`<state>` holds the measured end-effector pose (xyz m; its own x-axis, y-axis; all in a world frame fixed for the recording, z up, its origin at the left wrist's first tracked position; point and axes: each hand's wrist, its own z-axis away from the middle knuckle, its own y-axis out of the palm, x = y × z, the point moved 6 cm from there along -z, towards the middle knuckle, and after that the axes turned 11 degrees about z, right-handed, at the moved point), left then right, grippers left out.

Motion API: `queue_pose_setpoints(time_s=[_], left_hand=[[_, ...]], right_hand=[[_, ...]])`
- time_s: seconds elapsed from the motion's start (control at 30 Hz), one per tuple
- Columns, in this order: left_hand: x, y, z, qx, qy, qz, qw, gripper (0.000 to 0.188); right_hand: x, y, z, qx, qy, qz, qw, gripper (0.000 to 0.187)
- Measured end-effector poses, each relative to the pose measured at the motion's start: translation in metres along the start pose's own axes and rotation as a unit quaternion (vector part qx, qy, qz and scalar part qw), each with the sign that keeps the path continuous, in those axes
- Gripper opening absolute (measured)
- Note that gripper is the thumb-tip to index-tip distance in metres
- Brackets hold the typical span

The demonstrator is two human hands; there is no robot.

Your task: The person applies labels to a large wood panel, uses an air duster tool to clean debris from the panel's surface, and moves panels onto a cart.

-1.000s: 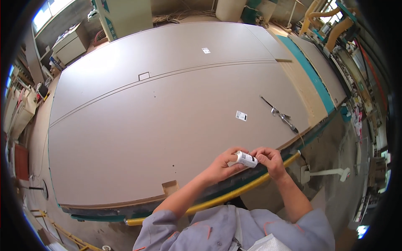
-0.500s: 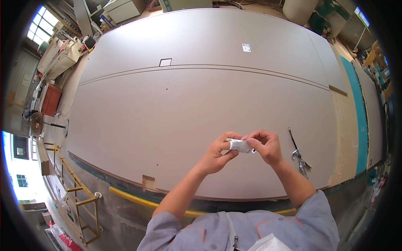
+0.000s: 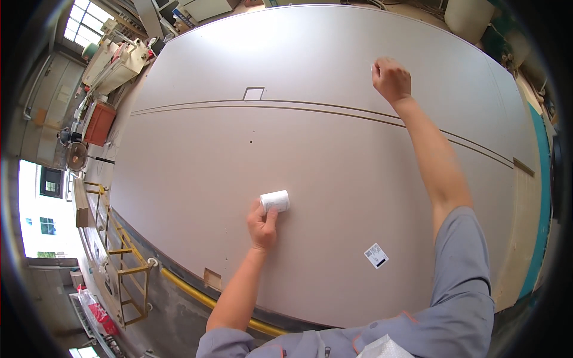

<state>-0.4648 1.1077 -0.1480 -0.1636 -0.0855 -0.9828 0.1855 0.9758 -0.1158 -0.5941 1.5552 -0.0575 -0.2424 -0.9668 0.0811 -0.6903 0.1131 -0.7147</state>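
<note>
My left hand (image 3: 263,227) is closed on a white roll of labels (image 3: 275,201), held over the near part of a large grey-beige panel (image 3: 179,161). Far forward and to the right, my right hand (image 3: 392,80) reaches past the grooves with its fingers curled shut. A small white bit shows at those fingers; whether they grip it or cover it, I cannot tell. A white printed label (image 3: 376,255) lies flat and tilted on the near panel, between my two arms.
Twin grooves and a square cut-out (image 3: 253,93) mark the panel, with a notch (image 3: 212,278) at its near left edge. A yellow metal frame (image 3: 128,271) and a fan (image 3: 76,156) stand on the left. A teal strip (image 3: 542,209) runs along the right.
My hands have parted: the left moved left with the roll, the right reached far forward. A label now lies on the near panel. The tool seen at right is out of sight.
</note>
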Motion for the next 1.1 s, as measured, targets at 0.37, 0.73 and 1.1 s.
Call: queue_pose_setpoints(time_s=[0.37,0.73,1.1], left_hand=[[-0.004,-0.002,-0.004,0.006,-0.015,0.002,1.0,0.014],[-0.002,-0.003,0.0,0.022,0.038,-0.063,0.997,0.014],[-0.005,0.007,-0.004,-0.002,0.014,-0.037,0.999,0.014]], right_hand=[[0.033,0.109,0.029,0.317,0.003,0.052,0.947,0.073],[-0.006,0.059,0.046,0.325,0.028,-0.086,0.941,0.044],[-0.126,0.098,0.027,0.177,0.273,0.049,0.944,0.021]])
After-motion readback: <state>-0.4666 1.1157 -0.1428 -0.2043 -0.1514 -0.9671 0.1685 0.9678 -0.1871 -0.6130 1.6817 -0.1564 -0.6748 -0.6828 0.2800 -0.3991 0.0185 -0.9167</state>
